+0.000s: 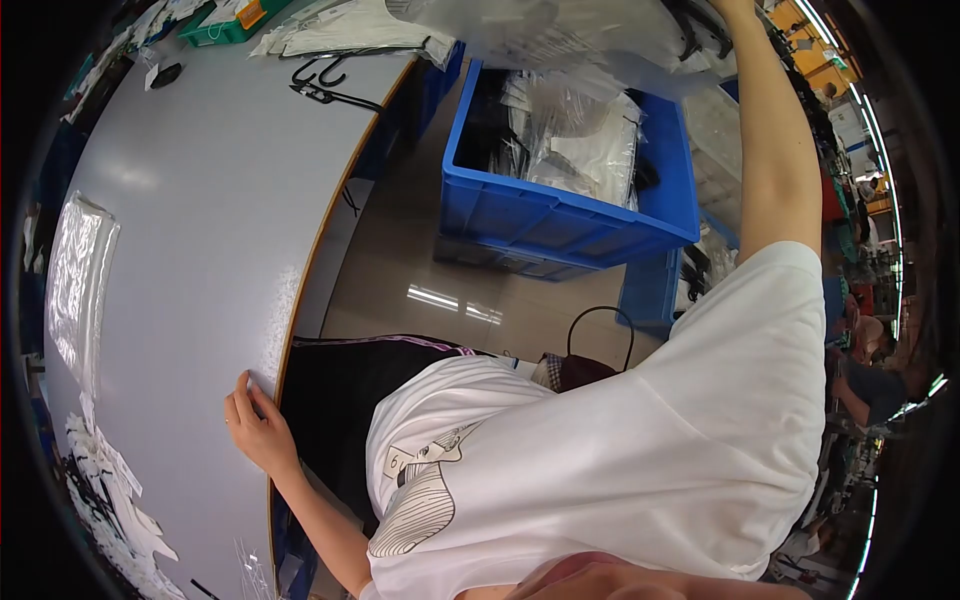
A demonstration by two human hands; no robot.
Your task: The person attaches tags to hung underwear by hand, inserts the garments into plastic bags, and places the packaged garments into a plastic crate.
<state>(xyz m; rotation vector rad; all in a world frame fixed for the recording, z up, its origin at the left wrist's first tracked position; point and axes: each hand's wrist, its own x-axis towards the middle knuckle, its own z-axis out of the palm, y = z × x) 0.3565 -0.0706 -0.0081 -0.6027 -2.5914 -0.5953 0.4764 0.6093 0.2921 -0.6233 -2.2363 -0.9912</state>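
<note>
My left hand (262,425) rests at the edge of the grey table (210,220), its fingers loosely bent and slightly apart, with nothing in them. My right arm stretches up to the top edge, where only part of my right hand (733,6) shows and its fingers are cut off. Beside it are black hangers (697,28) and a large clear plastic bag (580,35). Below the bag, a blue crate (570,215) contains white garments in clear plastic (595,155).
White garments (345,30) and black hanger hooks (325,85) lie at the table's far end, near a green tray (215,32). A plastic-wrapped stack (80,290) and more garments (110,490) line the left side. Another blue crate (650,290) stands lower. People (875,385) are at right.
</note>
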